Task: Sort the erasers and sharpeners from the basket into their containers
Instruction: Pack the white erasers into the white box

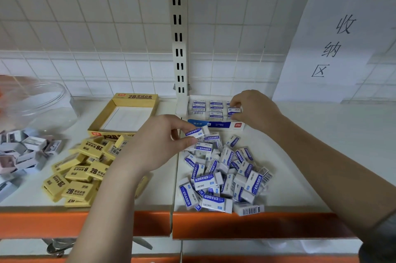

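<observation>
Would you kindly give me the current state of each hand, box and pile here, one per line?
Left hand: pinching one blue-and-white eraser.
Right hand: setting an eraser into the blue box.
Blue box: open, partly filled with rows of erasers.
Yellow box: open, no erasers inside.
Blue-and-white pile: loose, unsorted.
Yellow eraser pile: loose, unsorted.
Clear jar: lidless.
Sharpener pile: loose.

Even, cool overhead light; the scene is bright with no hard glare. Soft shadows fall under the left hand [157,144] and right hand [255,110] onto the shelf [300,177]. Wide-angle bending bows the tiled wall [85,27] and orange shelf edge [257,226] near the borders; the clear jar [40,106] at far left is smeared, and the corners go soft.
</observation>
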